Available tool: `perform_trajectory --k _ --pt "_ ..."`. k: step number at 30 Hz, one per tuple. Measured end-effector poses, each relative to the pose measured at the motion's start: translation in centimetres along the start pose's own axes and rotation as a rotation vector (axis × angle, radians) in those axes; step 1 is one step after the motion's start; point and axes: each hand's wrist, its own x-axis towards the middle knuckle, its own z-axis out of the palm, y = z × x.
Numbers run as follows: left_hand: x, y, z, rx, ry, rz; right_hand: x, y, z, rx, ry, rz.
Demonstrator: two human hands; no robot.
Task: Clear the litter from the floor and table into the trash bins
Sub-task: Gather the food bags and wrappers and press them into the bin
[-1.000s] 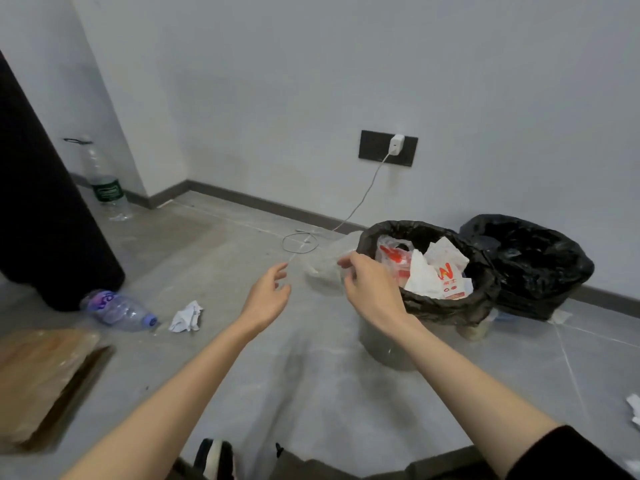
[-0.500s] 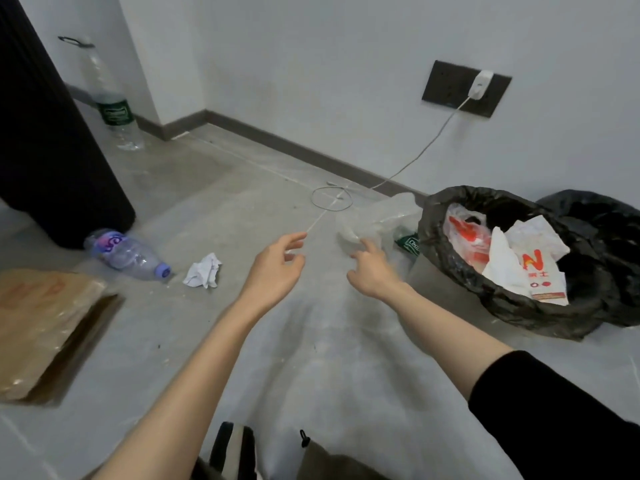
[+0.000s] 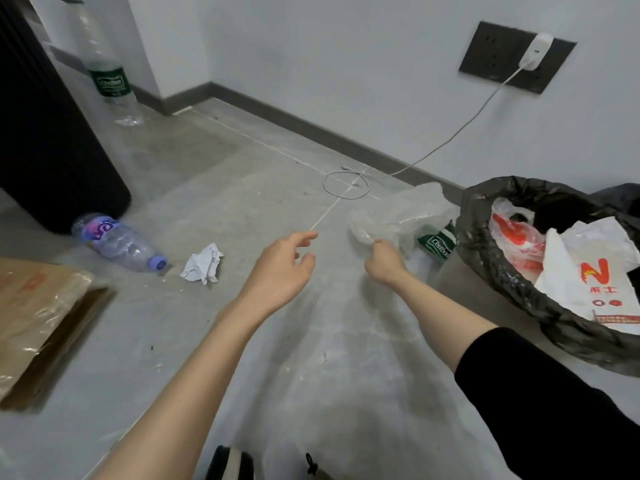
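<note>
My right hand point(image 3: 382, 259) pinches the near edge of a crumpled clear plastic bag point(image 3: 408, 211) lying on the floor just left of the black-lined trash bin point(image 3: 485, 237). Behind the bag lies a green-labelled bottle point(image 3: 437, 241), mostly hidden. My left hand point(image 3: 282, 268) hovers over the floor with relaxed fingers and holds nothing. A crumpled white tissue point(image 3: 203, 263) lies left of it, and a purple-capped plastic bottle point(image 3: 119, 242) lies on its side further left. The bin holds white and red printed bags point(image 3: 585, 275).
A brown cardboard piece point(image 3: 38, 313) lies at the left. A tall clear bottle point(image 3: 109, 74) stands by the back wall beside a black cylindrical object point(image 3: 52, 133). A white charger cable point(image 3: 346, 183) coils on the floor from the wall socket point(image 3: 516, 57). A second black bin point(image 3: 623, 199) sits far right.
My right hand left the bin's rim, moved down and left to the floor, and took hold of the clear plastic bag. The view swung left and lower.
</note>
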Motion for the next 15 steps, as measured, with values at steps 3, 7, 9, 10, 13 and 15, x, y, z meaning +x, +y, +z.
perform_trajectory --k 3,7,9,10,13,15 --pt "-0.2 -0.2 -0.1 0.026 0.009 0.021 -1.9 -0.6 -0.8 0.190 0.179 -0.034" --pt "-1.2 -0.3 -0.4 0.073 0.017 0.029 -6.2 -1.9 -3.8 0.377 0.331 -0.160" --pt "-2.1 -0.5 -0.3 0.062 0.026 0.028 -8.5 -2.5 -5.7 0.424 0.348 -0.243" --pt "-2.7 -0.4 -0.3 0.050 0.032 0.035 -9.8 -2.8 -6.7 0.450 0.351 -0.284" --pt "-4.1 0.0 -0.2 0.022 0.063 0.033 -13.0 -3.7 -9.6 0.514 0.341 -0.391" --pt "-5.1 0.9 -0.7 0.019 0.108 0.031 -15.2 -4.3 -11.8 0.566 0.318 -0.458"
